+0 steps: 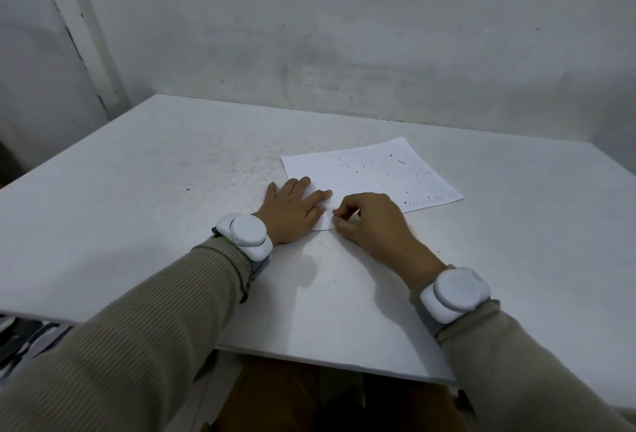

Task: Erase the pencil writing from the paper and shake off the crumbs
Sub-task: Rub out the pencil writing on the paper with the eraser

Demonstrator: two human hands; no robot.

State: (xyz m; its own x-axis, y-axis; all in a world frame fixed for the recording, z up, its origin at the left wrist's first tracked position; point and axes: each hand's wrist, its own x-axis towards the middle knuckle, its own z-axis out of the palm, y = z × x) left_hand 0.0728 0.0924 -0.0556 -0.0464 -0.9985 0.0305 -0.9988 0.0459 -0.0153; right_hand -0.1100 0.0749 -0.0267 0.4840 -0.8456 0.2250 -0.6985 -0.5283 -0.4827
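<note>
Your left hand (292,209) lying flat, pinning paper (375,177) on table (137,225); your right hand (371,221) curling at near edge, grip contents unclear; crumbs (345,166) littering sheet; faint writing (433,199) remaining; shaking-off likely pending.

The paper (371,173) is white, dotted with dark specks (400,161), with faint grey pencil marks (432,200) at its lower right edge. The bench (165,173) is pale grey-white, finely speckled. The sleeves (144,328) are beige and ribbed; the wrist devices (247,233) white on grey straps (260,266). Lower left shows black-and-white patterned fabric (24,338).
</note>
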